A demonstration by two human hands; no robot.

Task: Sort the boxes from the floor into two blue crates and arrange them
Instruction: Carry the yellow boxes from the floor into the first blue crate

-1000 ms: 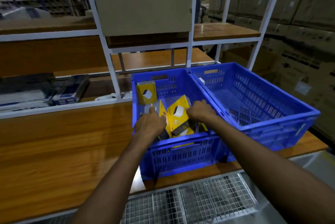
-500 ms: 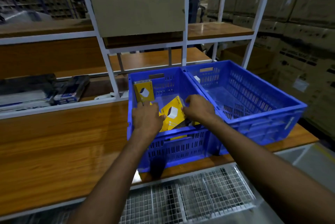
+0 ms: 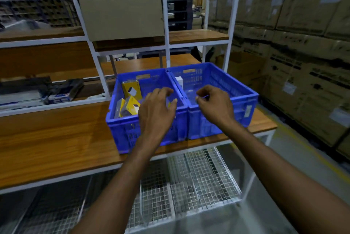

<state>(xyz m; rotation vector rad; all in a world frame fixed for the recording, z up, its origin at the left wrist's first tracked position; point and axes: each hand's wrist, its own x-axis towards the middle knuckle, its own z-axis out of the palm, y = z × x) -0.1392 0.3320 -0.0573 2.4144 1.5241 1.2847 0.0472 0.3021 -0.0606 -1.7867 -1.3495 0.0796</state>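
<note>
On a wooden shelf point(image 3: 56, 139) the left crate point(image 3: 121, 127), blue and holding yellow boxes point(image 3: 131, 89), stands touching the right crate point(image 3: 236, 85), also blue with a white box point(image 3: 179, 81) in its far left corner, while the left hand point(image 3: 155, 108) and right hand point(image 3: 214, 103) hover above them, fingers loosely curled, empty

The left crate point(image 3: 121, 131) and the right crate point(image 3: 236, 86) are sitting side by side, touching, on the bench point(image 3: 56, 139). Boxes point(image 3: 131, 90) are lying in the left crate's left half; a single box point(image 3: 179, 81) is standing in the right crate's far left corner.

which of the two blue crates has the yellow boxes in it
The left crate, holding several yellow boxes. The right crate shows only one white box in its far left corner.
</note>
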